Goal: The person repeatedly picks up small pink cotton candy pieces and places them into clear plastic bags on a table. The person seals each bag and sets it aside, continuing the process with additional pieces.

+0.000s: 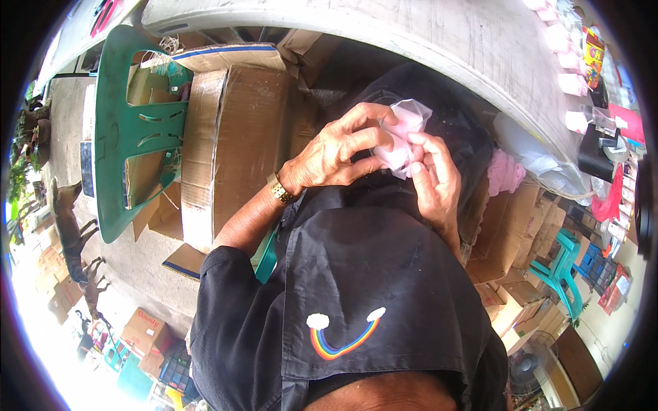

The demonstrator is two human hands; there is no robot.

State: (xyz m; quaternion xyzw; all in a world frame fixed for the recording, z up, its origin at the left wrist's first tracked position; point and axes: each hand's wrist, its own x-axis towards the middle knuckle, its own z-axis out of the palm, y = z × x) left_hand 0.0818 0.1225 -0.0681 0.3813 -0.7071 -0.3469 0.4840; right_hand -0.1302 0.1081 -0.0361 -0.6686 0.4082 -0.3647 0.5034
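Note:
Over my lap, both hands hold a small pink thing in a clear plastic wrapper point(410, 118). My left hand point(337, 147), with a gold watch at the wrist, has its fingers curled against the wrapper's left side. My right hand point(439, 172) pinches the right and lower part between thumb and fingers. The fingers cover part of the pink thing, and its exact kind cannot be made out. A dark apron point(384, 267) with a rainbow on it covers my front.
A pale table point(439, 31) curves across the far side, with several pink wrapped pieces point(572, 83) at its right. A large cardboard box point(250, 137) and a green plastic chair point(113, 130) stand left. To the right are pink cloth point(506, 172) and an open carton point(504, 233).

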